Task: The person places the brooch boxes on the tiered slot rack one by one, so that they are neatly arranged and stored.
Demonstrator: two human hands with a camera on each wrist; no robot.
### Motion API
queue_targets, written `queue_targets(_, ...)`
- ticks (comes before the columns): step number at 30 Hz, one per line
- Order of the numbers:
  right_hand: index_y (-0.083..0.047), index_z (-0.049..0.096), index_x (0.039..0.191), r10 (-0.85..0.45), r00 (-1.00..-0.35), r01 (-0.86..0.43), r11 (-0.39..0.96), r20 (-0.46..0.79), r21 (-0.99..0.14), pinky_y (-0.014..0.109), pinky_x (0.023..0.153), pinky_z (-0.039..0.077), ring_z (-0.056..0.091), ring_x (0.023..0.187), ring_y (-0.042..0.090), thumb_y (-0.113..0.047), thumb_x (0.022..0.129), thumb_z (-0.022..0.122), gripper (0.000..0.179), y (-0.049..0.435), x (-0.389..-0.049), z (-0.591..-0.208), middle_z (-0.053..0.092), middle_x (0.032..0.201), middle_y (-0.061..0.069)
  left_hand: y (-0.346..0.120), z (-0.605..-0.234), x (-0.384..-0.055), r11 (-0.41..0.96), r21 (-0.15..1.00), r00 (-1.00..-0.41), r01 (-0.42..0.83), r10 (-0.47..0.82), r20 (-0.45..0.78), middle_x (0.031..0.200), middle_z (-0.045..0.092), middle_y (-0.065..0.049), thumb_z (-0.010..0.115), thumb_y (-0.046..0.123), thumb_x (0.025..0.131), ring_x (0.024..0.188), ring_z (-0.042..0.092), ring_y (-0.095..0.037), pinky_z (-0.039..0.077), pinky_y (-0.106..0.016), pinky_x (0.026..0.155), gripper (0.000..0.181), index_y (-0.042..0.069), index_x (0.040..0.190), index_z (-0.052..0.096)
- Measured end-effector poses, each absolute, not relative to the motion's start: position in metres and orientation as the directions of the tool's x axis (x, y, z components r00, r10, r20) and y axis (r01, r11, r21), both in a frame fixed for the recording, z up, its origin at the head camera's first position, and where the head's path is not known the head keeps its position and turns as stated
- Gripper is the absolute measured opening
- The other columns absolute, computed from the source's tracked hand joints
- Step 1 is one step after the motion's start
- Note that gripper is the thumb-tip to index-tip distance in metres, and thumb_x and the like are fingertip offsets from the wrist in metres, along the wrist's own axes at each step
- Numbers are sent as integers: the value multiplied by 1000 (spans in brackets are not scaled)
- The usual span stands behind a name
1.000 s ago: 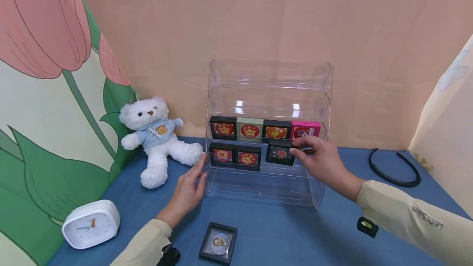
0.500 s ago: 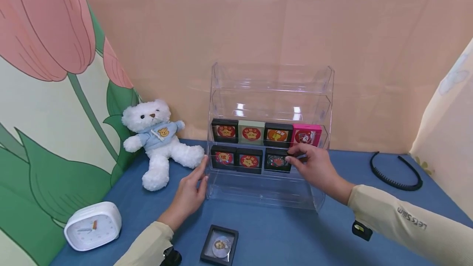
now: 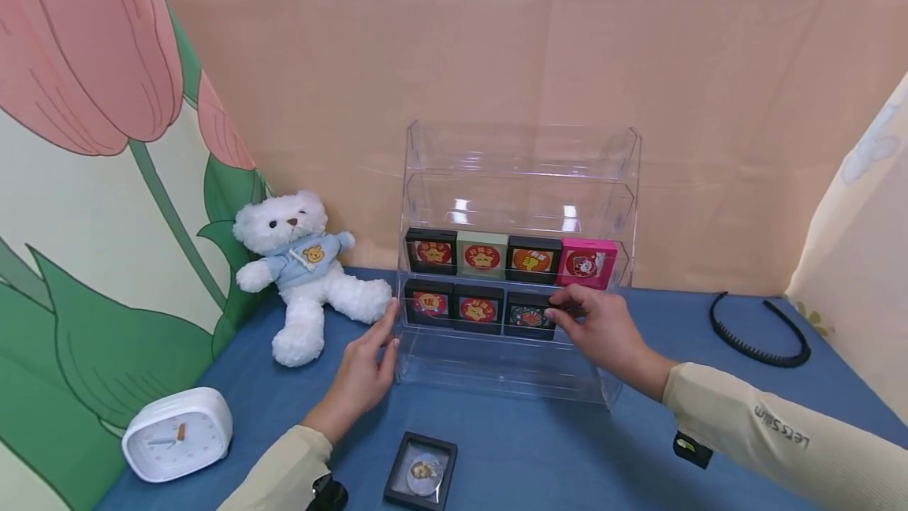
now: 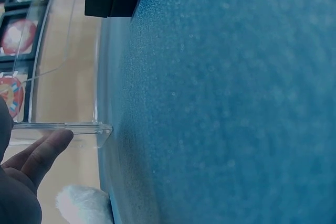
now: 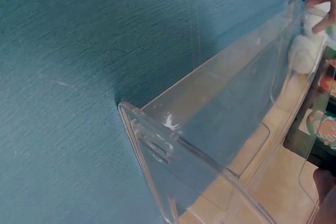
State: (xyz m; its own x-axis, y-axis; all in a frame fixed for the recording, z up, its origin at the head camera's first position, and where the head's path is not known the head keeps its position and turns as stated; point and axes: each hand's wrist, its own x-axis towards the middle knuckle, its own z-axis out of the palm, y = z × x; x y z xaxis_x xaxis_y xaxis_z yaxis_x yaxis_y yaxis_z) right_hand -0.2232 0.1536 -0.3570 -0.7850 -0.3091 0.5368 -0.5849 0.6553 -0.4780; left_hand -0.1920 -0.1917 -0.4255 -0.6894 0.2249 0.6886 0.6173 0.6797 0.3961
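Note:
A clear acrylic tiered stand (image 3: 496, 373) is upright on the table. My right hand (image 3: 606, 333) pinches the right edge of a small black-framed badge case (image 3: 529, 315) on the lower filled tier. Directly left of that case sits another black case (image 3: 478, 309), with a second black case (image 3: 429, 304) farther left. Straight fingers of my left hand (image 3: 358, 377) rest against the stand's left side; the left wrist view shows them at the clear side panel (image 4: 63, 126). In the right wrist view, the held case (image 5: 304, 129) is partly cut off by the frame.
Along the tier above stand several cases, including a green one (image 3: 482, 255) and a pink one (image 3: 587, 262). Another black badge case (image 3: 422, 470) lies in front. A teddy bear (image 3: 301, 274) and white clock (image 3: 177, 434) are left; a black headband (image 3: 759, 345) is right.
The right hand has brought the black case left and down, so it now sits beside its neighbour on the lower tier. The left hand stays against the stand.

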Motion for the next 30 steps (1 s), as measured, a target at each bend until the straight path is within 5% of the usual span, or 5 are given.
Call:
queue_targets(25, -8, 60, 107, -283, -855, -492, 708, 435, -507, 40, 67, 56, 67, 81, 26, -24, 78, 80, 38, 150, -220, -352, 67, 103, 11, -192, -425, -191, 681, 408, -702, 608, 223, 676, 141, 43, -15, 61, -10, 86, 122, 47, -25, 44, -40, 91, 66, 1, 146, 34)
queue_targets(30, -8, 61, 105, -315, -793, -571, 682, 521, -457, 42, 71, 56, 63, 90, 25, -23, 76, 81, 38, 148, -213, -346, 64, 107, 9, -193, -424, -190, 685, 405, -704, 606, 224, 674, 140, 44, -15, 61, -10, 86, 121, 47, -25, 45, -41, 91, 67, 1, 146, 34)
